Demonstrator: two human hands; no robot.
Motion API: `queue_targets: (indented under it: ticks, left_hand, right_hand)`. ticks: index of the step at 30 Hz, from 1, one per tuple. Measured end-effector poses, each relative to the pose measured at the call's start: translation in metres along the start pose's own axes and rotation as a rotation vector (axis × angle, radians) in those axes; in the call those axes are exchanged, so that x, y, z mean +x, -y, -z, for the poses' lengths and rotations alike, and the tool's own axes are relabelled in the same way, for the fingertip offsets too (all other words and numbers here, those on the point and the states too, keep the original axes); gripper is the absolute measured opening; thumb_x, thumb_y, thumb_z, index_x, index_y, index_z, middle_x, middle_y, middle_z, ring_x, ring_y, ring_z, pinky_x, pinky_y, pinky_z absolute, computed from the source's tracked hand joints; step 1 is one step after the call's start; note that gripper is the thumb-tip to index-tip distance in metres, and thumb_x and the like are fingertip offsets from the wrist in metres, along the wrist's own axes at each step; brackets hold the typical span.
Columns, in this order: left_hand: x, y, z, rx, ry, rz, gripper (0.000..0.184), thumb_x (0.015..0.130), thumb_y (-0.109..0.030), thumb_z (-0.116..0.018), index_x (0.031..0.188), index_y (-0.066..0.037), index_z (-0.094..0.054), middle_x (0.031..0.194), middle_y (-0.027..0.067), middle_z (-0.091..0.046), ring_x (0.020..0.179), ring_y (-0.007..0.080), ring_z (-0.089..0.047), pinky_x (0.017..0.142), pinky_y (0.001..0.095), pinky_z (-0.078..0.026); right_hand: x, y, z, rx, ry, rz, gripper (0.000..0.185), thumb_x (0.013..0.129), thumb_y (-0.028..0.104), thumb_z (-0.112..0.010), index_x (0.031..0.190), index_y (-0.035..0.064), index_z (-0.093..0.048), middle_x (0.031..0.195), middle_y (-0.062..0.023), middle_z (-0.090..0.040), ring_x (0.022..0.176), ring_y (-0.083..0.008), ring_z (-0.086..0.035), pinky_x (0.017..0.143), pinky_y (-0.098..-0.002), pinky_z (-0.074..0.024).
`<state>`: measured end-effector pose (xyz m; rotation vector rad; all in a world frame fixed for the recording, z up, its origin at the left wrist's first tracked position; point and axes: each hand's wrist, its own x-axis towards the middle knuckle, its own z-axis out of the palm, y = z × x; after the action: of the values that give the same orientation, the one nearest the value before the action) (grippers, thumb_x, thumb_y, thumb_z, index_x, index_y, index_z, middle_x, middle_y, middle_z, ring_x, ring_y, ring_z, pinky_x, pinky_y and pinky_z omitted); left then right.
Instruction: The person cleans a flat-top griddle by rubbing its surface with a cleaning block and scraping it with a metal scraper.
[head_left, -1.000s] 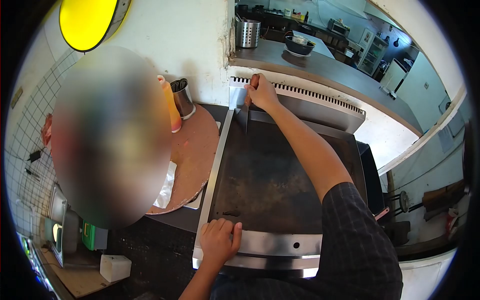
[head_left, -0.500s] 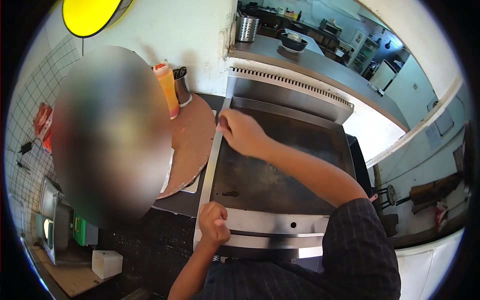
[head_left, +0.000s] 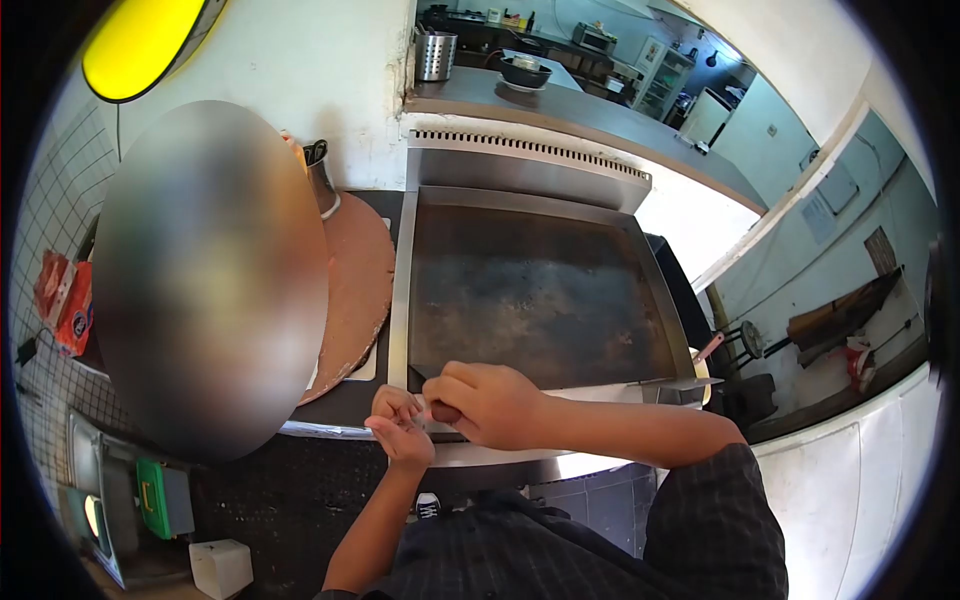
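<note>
Right hand (head_left: 485,408) has its grip clamped on a brown handle (head_left: 445,412) at the front left corner of the griddle (head_left: 540,290), rest of the tool mostly hidden. Left hand (head_left: 398,428) just beside it, palm up, fingers partly curled, can't tell if its grip has anything. Round brown board (head_left: 358,270) left of griddle, metal cup (head_left: 322,188) near its back edge; dark bowl (head_left: 524,71) and perforated metal holder (head_left: 435,58) on tabletop (head_left: 590,120) behind.
</note>
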<state>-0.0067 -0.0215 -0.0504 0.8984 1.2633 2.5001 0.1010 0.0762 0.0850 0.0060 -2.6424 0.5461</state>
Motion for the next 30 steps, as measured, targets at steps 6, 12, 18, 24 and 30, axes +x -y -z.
queue_targets:
  ticks: [6, 12, 18, 24, 30]
  left_hand:
    - [0.002, 0.003, -0.001, 0.0, -0.005, -0.008, 0.069, 0.106, -0.062, -0.014, 0.072, -0.009, -0.04, 0.074, 0.0054, -0.044, 0.066, 0.0155, -0.039, 0.064, 0.0274, -0.037]
    - [0.005, -0.003, -0.002, 0.043, 0.064, -0.037, 0.064, 0.107, -0.061, -0.015, 0.076, -0.01, -0.039, 0.076, 0.0036, -0.041, 0.068, 0.0149, -0.037, 0.066, 0.0273, -0.035]
    - [0.004, 0.0, -0.001, 0.071, 0.078, -0.052, 0.064, 0.107, -0.06, -0.015, 0.076, -0.01, -0.039, 0.076, 0.0038, -0.041, 0.069, 0.015, -0.037, 0.065, 0.0275, -0.035]
    - [0.003, 0.0, -0.002, 0.122, 0.078, -0.081, 0.063, 0.108, -0.059, -0.015, 0.075, -0.01, -0.038, 0.075, 0.0039, -0.041, 0.068, 0.0148, -0.037, 0.064, 0.0279, -0.034]
    - [0.003, -0.003, -0.007, 0.15, 0.069, -0.08, 0.063, 0.109, -0.055, -0.015, 0.071, -0.011, -0.037, 0.072, 0.0042, -0.042, 0.064, 0.0143, -0.036, 0.062, 0.0279, -0.032]
  right_hand:
    - [-0.011, 0.013, 0.02, -0.005, -0.01, -0.058, 0.027, 0.082, 0.003, -0.072, 0.106, 0.0089, -0.062, 0.093, -0.0043, -0.062, 0.066, -0.0228, -0.059, 0.06, -0.0311, -0.0461]
    - [-0.017, -0.007, 0.037, 0.017, -0.194, -0.17, 0.025, 0.088, 0.011, -0.072, 0.109, 0.0102, -0.06, 0.091, -0.0036, -0.059, 0.065, -0.0207, -0.059, 0.06, -0.0307, -0.0453]
    - [-0.024, -0.02, 0.044, 0.127, -0.257, -0.229, 0.023, 0.093, 0.012, -0.072, 0.111, 0.01, -0.058, 0.09, -0.0035, -0.06, 0.063, -0.0169, -0.057, 0.06, -0.0287, -0.0459]
    - [-0.034, -0.044, 0.045, 0.44, -0.51, -0.508, 0.024, 0.095, 0.014, -0.071, 0.114, 0.0095, -0.055, 0.091, -0.0056, -0.061, 0.066, -0.0141, -0.061, 0.062, -0.0259, -0.0491]
    - [-0.05, -0.061, 0.057, 0.599, -0.62, -0.805, 0.028, 0.096, 0.016, -0.071, 0.115, 0.0093, -0.052, 0.097, -0.0115, -0.062, 0.07, -0.0165, -0.067, 0.064, -0.0257, -0.0541]
